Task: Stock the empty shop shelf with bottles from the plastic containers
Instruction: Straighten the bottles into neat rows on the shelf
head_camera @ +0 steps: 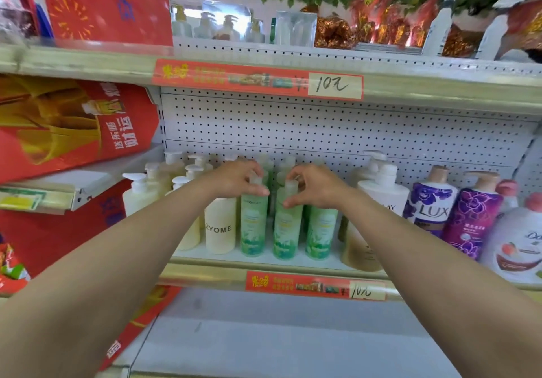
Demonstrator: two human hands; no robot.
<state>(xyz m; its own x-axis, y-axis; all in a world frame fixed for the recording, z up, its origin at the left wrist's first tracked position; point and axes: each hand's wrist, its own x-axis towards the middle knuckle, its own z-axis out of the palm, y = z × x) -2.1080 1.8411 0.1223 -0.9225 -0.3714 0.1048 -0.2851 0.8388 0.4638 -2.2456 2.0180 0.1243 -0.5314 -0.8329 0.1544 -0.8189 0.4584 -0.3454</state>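
**Two green bottles being seated in the front row**

Both arms reach in to the middle shelf [205,270]. The left grip [236,178] is clenched round the cap and neck of a green bottle [253,225] that stands upright just right of the cream ZYOME bottle [220,226], touching it or nearly so. The right grip [315,185] grasps a second green bottle [287,228] one place further right of the ZYOME bottle, fingers over the cap and thumb low on the shoulder. Both bottles seem to rest on the shelf board near its front lip. A third green bottle [321,232] stands one place further right again, untouched, and more green ones line up behind. Well right of the ZYOME bottle stands a purple LUX bottle [428,207]. The plastic containers are out of view.

The step in hand looks like placing, or squaring up, this pair in the front row. The next move calls for:

- releasing both caps cleanly so neither bottle tips;
- drawing the arms straight back, clear of the pump bottles left of the ZYOME bottle;
- going back to the containers for more stock.
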